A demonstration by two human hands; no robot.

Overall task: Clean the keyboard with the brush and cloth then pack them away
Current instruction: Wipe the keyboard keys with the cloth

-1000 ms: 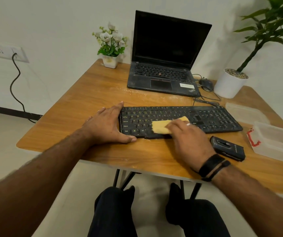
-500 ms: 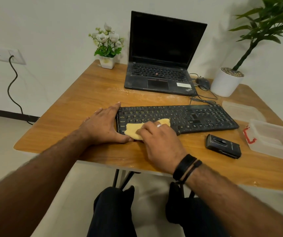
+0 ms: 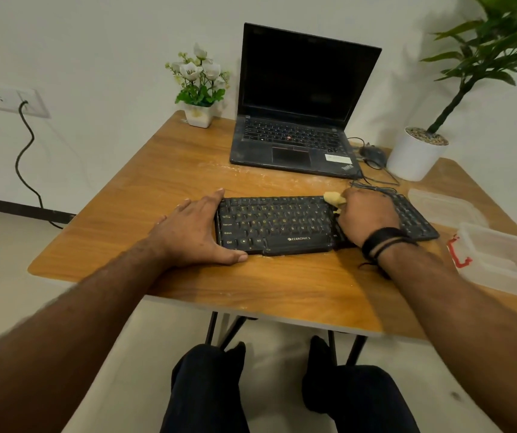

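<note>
A black keyboard [image 3: 277, 225] lies across the middle of the wooden table [image 3: 163, 189]. My left hand [image 3: 193, 231] rests flat against the keyboard's left end, thumb along its front edge, holding nothing. My right hand [image 3: 366, 214] presses a yellow cloth [image 3: 333, 198] on the upper middle-right of the keys; only a bunched corner of the cloth shows past my fingers. My right forearm hides the spot where the small black case lay earlier. No brush can be made out.
A clear plastic box [image 3: 507, 260] with a red clip stands at the right edge, its lid [image 3: 441, 204] behind it. Behind the keyboard sit an open laptop [image 3: 298, 142], a mouse [image 3: 374, 156] with cables, a white plant pot [image 3: 415, 154] and a small flower pot [image 3: 200, 115].
My right hand swept the cloth to the keyboard's left end, then back right and up to the top rows. My left hand stayed put.
</note>
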